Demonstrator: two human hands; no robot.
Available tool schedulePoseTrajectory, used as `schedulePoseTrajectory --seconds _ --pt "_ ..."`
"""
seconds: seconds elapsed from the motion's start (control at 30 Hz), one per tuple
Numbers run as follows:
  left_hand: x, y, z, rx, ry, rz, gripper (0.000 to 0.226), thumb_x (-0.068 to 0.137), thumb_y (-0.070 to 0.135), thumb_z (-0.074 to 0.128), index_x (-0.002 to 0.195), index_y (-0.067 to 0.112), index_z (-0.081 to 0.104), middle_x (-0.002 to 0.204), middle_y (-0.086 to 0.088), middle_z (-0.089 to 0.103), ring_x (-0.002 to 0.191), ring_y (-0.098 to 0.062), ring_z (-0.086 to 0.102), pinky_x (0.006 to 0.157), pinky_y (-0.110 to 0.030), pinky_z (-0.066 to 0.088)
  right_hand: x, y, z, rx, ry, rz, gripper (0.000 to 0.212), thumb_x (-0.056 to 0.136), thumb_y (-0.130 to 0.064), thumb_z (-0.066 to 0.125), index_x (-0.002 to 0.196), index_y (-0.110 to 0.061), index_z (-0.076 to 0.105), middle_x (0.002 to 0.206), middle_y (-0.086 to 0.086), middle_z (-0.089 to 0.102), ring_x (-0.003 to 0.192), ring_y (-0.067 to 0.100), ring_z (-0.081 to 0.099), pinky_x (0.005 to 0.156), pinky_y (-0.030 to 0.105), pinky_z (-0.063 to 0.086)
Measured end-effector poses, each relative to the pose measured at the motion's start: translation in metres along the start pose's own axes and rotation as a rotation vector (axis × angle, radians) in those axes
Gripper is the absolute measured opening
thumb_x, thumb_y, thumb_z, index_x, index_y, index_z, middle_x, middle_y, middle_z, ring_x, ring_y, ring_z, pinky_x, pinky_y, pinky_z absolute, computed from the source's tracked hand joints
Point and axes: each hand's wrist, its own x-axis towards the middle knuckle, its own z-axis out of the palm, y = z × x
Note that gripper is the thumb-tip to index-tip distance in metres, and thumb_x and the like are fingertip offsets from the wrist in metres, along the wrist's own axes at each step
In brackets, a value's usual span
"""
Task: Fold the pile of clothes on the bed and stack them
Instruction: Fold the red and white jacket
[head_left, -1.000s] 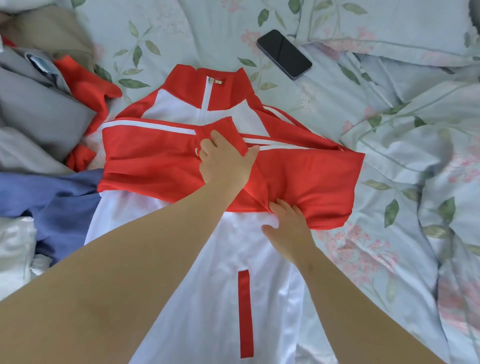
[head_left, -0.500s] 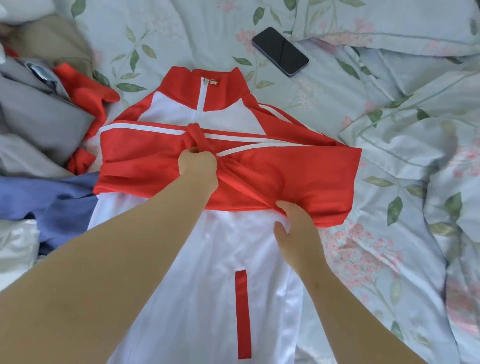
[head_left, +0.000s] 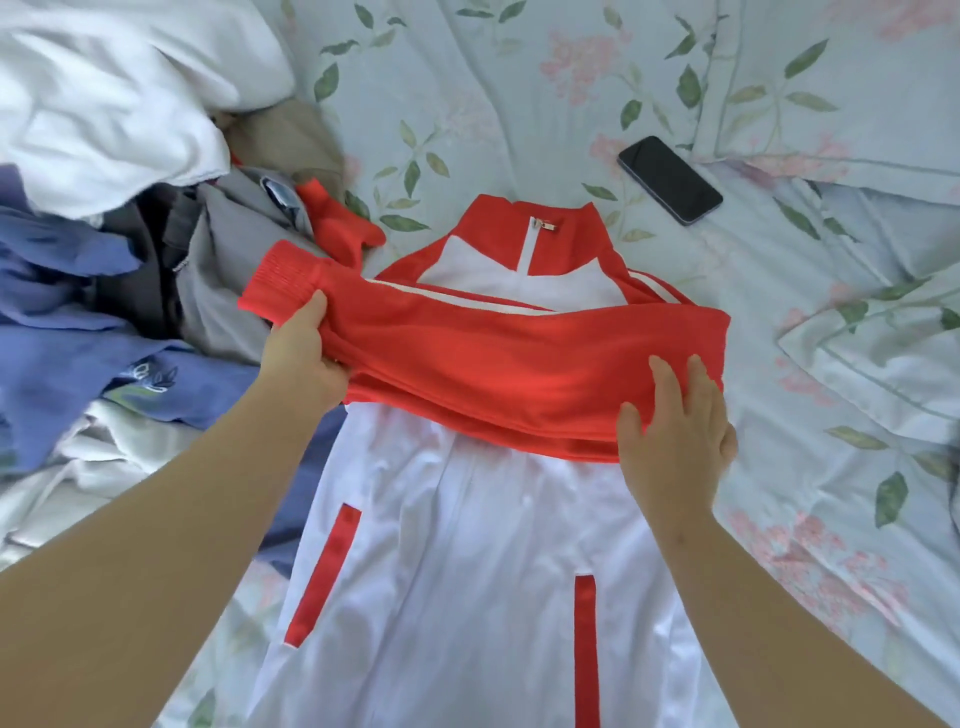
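A red and white zip jacket (head_left: 467, 545) lies face up on the bed, collar away from me. Its red sleeves (head_left: 493, 364) are folded across the chest. My left hand (head_left: 304, 353) grips one red sleeve near its ribbed cuff and holds it out to the left, over the jacket's left edge. My right hand (head_left: 675, 421) lies flat with spread fingers on the red fold at the jacket's right side. A pile of unfolded clothes (head_left: 130, 291) in blue, grey, white and tan sits to the left.
A black phone (head_left: 670, 179) lies on the floral bedsheet (head_left: 519, 78) beyond the jacket's collar to the right. A rumpled floral duvet (head_left: 872, 338) bunches along the right side. A white garment (head_left: 104, 104) tops the pile at the far left.
My left hand took the sleeve from the middle of the chest and pulled it out to the left, cuff now past the jacket's edge. My right hand shifted right and flattened on the fold.
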Motion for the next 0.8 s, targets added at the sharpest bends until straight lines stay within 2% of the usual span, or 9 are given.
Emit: schedulePoseTrajectory --seconds 0.1,0.17,0.27,0.37,0.43,0.53,0.6,0.67,0.8 --pt "0.012 0.003 -0.019 0.048 0.008 0.079 0.03 0.095 0.027 0.055 0.125 0.021 0.055 0.098 0.001 0.067 0.081 -0.015 0.066 0.056 -0.03 0.055 0.006 -0.001 0.018 -0.157 -0.48 0.032 0.055 0.094 -0.038 0.045 0.146 -0.028 0.029 0.154 0.002 0.027 0.142 0.026 0.02 0.113 0.048 0.017" --pt "0.013 -0.002 -0.025 0.125 -0.026 0.126 0.018 0.097 0.025 0.052 0.114 0.022 0.058 0.092 0.002 0.065 0.08 -0.015 0.064 0.067 -0.031 0.055 -0.001 0.002 0.027 -0.211 -0.595 0.023 0.053 0.093 -0.041 0.045 0.143 -0.029 0.033 0.151 0.002 0.03 0.14 0.025 0.024 0.112 0.048 0.021" --pt "0.009 -0.012 -0.024 0.373 -0.059 0.342 0.01 0.096 0.02 0.051 0.099 0.024 0.059 0.094 -0.001 0.063 0.084 -0.021 0.059 0.077 -0.037 0.051 -0.012 0.0 0.029 -0.194 -0.374 0.0 0.055 0.092 -0.036 0.051 0.144 -0.024 0.036 0.152 0.009 0.029 0.14 0.031 0.024 0.111 0.046 0.023" --pt "-0.006 -0.029 -0.014 0.669 -0.115 0.644 0.028 0.094 0.018 0.05 0.121 0.018 0.059 0.109 -0.002 0.063 0.101 -0.018 0.058 0.097 -0.037 0.046 -0.016 0.0 0.031 -0.132 -0.39 -0.007 0.056 0.094 -0.034 0.05 0.146 -0.025 0.031 0.154 0.009 0.026 0.142 0.03 0.02 0.111 0.044 0.022" --pt "-0.019 -0.045 -0.004 0.868 -0.269 0.83 0.041 0.093 0.015 0.049 0.134 0.015 0.05 0.125 -0.007 0.059 0.113 -0.02 0.054 0.102 -0.033 0.038 -0.016 0.001 0.033 -0.029 -0.433 0.042 0.057 0.094 -0.033 0.05 0.147 -0.025 0.03 0.153 0.008 0.027 0.143 0.029 0.017 0.111 0.043 0.025" --pt "-0.021 -0.079 0.0 1.665 -0.481 1.012 0.057 0.095 0.023 0.045 0.149 0.025 0.026 0.154 -0.005 0.027 0.141 -0.023 0.026 0.114 -0.043 0.021 -0.019 0.006 0.035 0.041 -0.444 0.045 0.058 0.095 -0.032 0.05 0.148 -0.025 0.028 0.154 0.007 0.026 0.144 0.028 0.015 0.111 0.043 0.025" --pt "-0.011 -0.1 -0.01 2.186 -0.462 0.92 0.063 0.097 0.042 0.039 0.151 0.033 0.007 0.16 0.0 0.006 0.146 -0.025 0.006 0.116 -0.047 0.007 -0.021 0.011 0.031 0.017 -0.468 0.018 0.058 0.095 -0.034 0.049 0.148 -0.027 0.025 0.156 0.005 0.022 0.145 0.026 0.012 0.112 0.043 0.025" --pt "-0.003 -0.108 -0.019 2.289 -0.454 0.89 0.064 0.096 0.054 0.03 0.151 0.033 0.006 0.16 -0.002 0.008 0.146 -0.027 0.006 0.116 -0.048 0.003 -0.024 0.019 0.029 -0.049 -0.504 -0.013 0.059 0.096 -0.036 0.047 0.149 -0.03 0.022 0.158 0.003 0.017 0.146 0.024 0.008 0.114 0.043 0.023" --pt "0.002 -0.109 -0.034 2.074 -0.388 1.271 0.057 0.088 0.049 0.033 0.134 0.022 0.053 0.135 -0.014 0.054 0.127 -0.038 0.047 0.104 -0.059 0.031 -0.042 0.034 0.03 -0.145 -0.41 -0.128 0.059 0.094 -0.031 0.052 0.148 -0.027 0.028 0.157 0.01 0.021 0.145 0.031 0.016 0.112 0.048 0.023"
